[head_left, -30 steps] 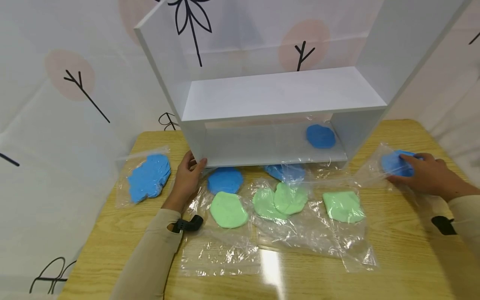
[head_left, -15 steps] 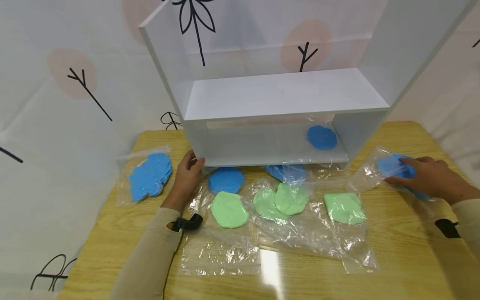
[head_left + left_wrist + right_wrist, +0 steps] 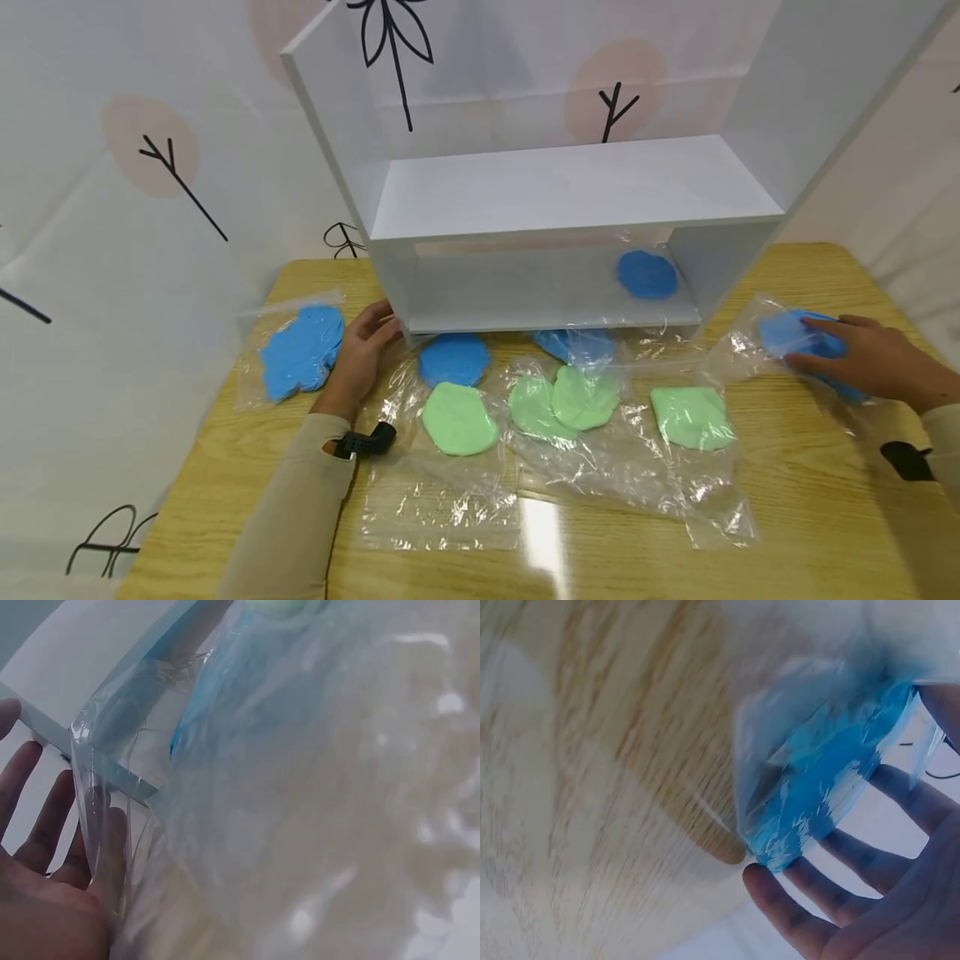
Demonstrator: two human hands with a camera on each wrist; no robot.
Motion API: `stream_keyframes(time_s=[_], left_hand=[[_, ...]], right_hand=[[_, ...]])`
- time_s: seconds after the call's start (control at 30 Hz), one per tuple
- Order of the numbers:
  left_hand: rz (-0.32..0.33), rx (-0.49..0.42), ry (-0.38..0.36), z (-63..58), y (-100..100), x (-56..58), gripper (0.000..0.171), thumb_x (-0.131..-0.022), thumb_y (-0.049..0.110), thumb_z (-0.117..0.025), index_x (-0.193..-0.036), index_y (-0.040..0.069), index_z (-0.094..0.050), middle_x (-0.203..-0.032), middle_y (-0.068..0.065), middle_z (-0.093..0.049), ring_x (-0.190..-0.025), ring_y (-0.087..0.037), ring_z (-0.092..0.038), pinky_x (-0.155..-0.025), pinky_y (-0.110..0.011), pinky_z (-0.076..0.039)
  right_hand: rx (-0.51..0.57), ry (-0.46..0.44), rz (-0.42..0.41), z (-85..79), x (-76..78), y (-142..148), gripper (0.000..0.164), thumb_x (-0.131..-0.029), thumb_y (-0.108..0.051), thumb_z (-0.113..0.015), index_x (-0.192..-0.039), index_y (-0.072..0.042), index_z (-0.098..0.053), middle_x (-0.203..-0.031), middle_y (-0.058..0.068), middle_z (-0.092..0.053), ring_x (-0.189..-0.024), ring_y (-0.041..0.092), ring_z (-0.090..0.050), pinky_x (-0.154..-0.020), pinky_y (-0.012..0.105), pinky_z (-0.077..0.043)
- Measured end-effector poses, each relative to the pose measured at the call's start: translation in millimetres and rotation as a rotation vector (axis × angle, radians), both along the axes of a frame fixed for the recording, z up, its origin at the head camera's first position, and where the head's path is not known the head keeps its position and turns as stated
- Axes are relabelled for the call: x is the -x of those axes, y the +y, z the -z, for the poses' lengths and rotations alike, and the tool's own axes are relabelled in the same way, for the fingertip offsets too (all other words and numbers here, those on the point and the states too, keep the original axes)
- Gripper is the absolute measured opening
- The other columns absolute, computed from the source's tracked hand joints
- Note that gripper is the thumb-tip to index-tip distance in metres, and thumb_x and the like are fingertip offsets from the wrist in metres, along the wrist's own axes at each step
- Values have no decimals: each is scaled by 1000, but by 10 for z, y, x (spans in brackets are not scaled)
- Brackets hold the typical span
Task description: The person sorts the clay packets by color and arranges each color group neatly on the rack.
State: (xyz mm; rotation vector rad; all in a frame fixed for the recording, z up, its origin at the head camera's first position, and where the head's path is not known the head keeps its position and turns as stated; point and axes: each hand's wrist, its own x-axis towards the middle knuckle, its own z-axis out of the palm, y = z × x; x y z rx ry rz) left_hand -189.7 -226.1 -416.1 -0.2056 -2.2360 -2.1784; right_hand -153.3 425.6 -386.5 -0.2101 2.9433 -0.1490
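In the head view my right hand (image 3: 873, 358) grips a clear plastic bag of blue clay (image 3: 825, 333) at the table's right side. The right wrist view shows thumb and fingers about the blue clay lump, with the plastic around it. My left hand (image 3: 363, 354) is beside the lower left corner of the white shelf unit (image 3: 577, 187). Its fingers are extended and spread in the left wrist view, with clear plastic in front of some of them. Whether they touch the shelf is hard to tell. A bagged blue lump (image 3: 303, 350) lies left of that hand.
Flat green clay pieces (image 3: 460, 419) in clear bags lie before the shelf, along with a blue piece (image 3: 453, 360). Another blue piece (image 3: 647, 275) sits on the lower shelf at right. A printed cloth (image 3: 75, 250) hangs behind the wooden table (image 3: 810, 533).
My left hand has shifted slightly left from the shelf corner. The right hand keeps its grip on the bagged blue clay, which has changed its tilt a little.
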Motion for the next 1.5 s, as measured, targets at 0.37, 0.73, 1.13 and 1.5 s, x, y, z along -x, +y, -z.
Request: stream_keyframes(time_s=[0.37,0.73,1.13,1.5], left_hand=[[-9,-10,-10,31,4,25,44,-100,9,-59,-142,-2,-50,-132,-7,-57,-115,-10,-58,-97,-21,-51],[-8,-82,0,52,-13,29,42,-99,5,-60,-139,-3,-51,-121,8,-62,-114,-9,-60,-94,-20,-52],[-22,-93,-11,64,-10,37,39,-99,5,-61,-137,-3,-53,-118,10,-64,-111,-8,-61,-93,-20,-53],[-19,-73,-7,46,-6,23,40,-99,5,-59,-138,-3,-52,-120,10,-63,-113,-8,-61,-94,-20,-53]], right_hand=[[-1,-42,22,-12,-9,-13,105,-87,-57,-70,-149,14,-24,-134,54,-30,-115,72,-34,-90,81,-35],[17,-48,30,9,19,-30,105,-87,-58,-69,-149,14,-25,-134,55,-31,-116,70,-33,-92,83,-29],[30,23,10,29,-51,-101,96,-86,-56,-72,-146,11,-37,-133,52,-38,-117,67,-36,-91,78,-32],[18,-3,42,0,-64,-162,101,-85,-61,-70,-147,10,-33,-132,54,-37,-115,70,-34,-89,78,-32]])
